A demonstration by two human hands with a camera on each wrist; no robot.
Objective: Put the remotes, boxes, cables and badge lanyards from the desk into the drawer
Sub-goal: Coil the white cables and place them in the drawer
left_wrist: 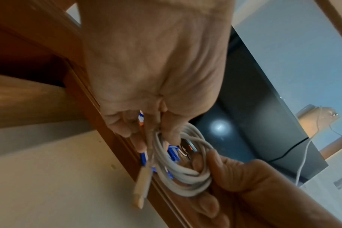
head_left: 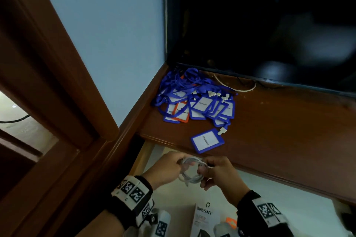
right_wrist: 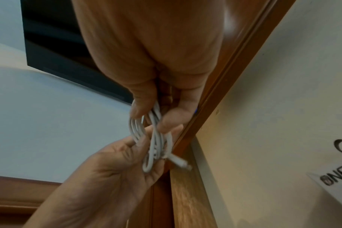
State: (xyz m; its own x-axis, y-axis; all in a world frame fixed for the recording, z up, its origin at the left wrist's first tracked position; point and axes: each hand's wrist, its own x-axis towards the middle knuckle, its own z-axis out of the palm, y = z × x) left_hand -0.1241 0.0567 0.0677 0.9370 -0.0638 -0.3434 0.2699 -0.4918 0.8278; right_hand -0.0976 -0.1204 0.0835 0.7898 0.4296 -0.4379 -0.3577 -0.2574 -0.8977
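Both hands hold a coiled white cable (head_left: 189, 171) over the open drawer (head_left: 300, 215), just in front of the desk (head_left: 269, 132) edge. The left hand (head_left: 165, 167) has its fingers curled round one side of the coil; the right hand (head_left: 219, 173) pinches the opposite side between thumb and fingers. In the left wrist view one plug end (left_wrist: 140, 195) hangs loose below the coil.

The step in hand appears to be the cable stage: the coil is being gathered or tidied before it goes into the drawer. A white box (head_left: 206, 219) already lies in the drawer, below the hands.

The next move calls for lowering the coil into a bare part of the drawer and letting go with both hands so that the loops stay together.

A pile of blue badge lanyards (head_left: 194, 98) lies at the back left corner of the desk, with one badge holder (head_left: 207, 140) apart near the front edge. A further white cable (head_left: 236, 86) lies behind the pile, under the dark screen (head_left: 260, 21).
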